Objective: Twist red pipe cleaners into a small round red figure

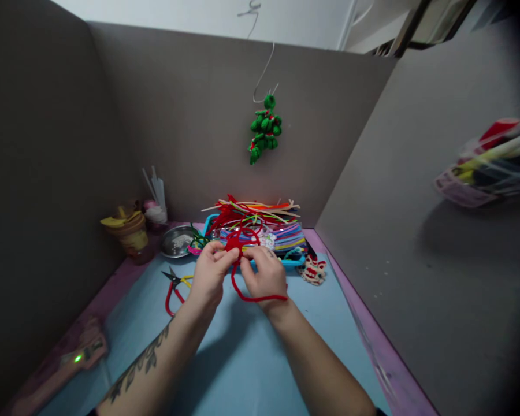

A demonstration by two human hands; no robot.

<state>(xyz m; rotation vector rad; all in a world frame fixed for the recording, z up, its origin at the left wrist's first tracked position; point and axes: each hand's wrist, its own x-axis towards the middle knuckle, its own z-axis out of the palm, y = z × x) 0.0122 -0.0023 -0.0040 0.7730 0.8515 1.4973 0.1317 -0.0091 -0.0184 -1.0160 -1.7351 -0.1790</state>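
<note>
Both hands meet over the middle of the blue mat, gripping a piece made of red pipe cleaners [234, 244]. My left hand [211, 270] pinches its left side between thumb and fingers. From the other side my right hand [263, 271] closes its fingertips on the lower right part. Red loops rise above the fingers, and one long red stem curves down and across the right wrist. The exact join between the fingertips is hidden. Behind the hands stands a blue basket [301, 262] heaped with pipe cleaners [281, 211] in many colours.
Scissors [175, 284] with red and yellow handles lie left of my left hand. Beyond them sit a metal bowl [176, 242] and a yellow pot [130, 234]. A glue gun [84, 349] with a green light rests front left. A red-and-white ornament [314, 270] lies right.
</note>
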